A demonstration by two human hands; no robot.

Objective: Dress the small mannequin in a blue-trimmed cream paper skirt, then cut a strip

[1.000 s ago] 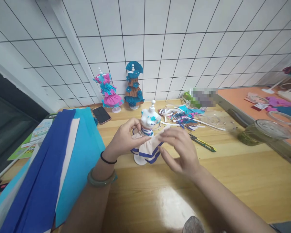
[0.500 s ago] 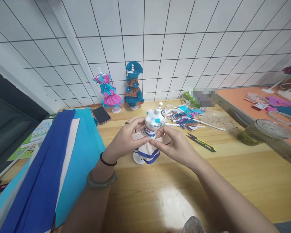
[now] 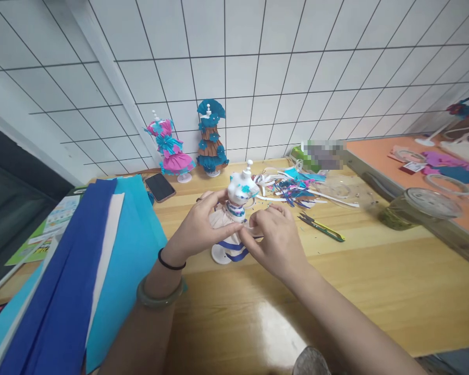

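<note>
A small white mannequin (image 3: pixel 241 191) with teal spots stands on a round base on the wooden table (image 3: pixel 375 281). It wears a white paper skirt (image 3: pixel 230 245) with blue stripes. My left hand (image 3: pixel 197 226) is closed around the mannequin's waist from the left, pinching the skirt's top. My right hand (image 3: pixel 275 242) presses the skirt's paper against the waist from the right, fingers curled over it. Both hands hide most of the skirt.
Blue, white and teal paper sheets (image 3: pixel 82 281) lie at the left. Two dressed mannequins (image 3: pixel 209 140) and a phone (image 3: pixel 160 186) stand near the tiled wall. Paper scraps (image 3: pixel 293 186), a utility knife (image 3: pixel 322 227) and a lidded jar (image 3: pixel 418 208) lie to the right.
My right hand came in from the skirt's outer edge to the mannequin's waist and now covers the skirt. The mannequin tilted right, then came back upright. The view shifted slightly.
</note>
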